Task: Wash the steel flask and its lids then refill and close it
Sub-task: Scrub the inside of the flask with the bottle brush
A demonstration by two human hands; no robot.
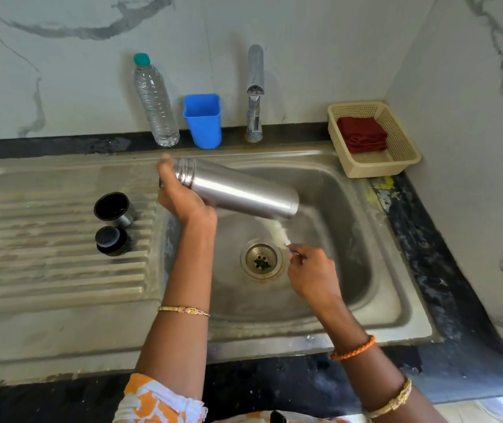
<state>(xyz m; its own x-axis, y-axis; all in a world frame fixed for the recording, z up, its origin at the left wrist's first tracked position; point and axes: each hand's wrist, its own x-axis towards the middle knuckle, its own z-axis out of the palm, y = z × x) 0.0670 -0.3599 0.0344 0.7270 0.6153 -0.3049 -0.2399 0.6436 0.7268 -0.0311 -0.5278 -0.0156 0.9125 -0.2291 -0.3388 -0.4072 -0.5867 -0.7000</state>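
Note:
My left hand (180, 193) grips the steel flask (238, 190) at its threaded neck and holds it sideways over the sink basin (351, 239), base pointing right. My right hand (311, 270) holds a thin brush handle, and the blurred white bristles of the brush (280, 232) touch the flask's base. The flask's steel cup lid (114, 209) stands mouth up on the drainboard (30, 245). Just in front of it sits the black inner stopper (111, 241).
A tap (255, 93) stands behind the basin with no water running. A clear plastic water bottle (155, 102) and a blue cup (203, 120) stand at the back wall. A beige basket (396, 160) with a folded red cloth (361, 134) sits at the back right. The drain (261, 259) lies under my hands.

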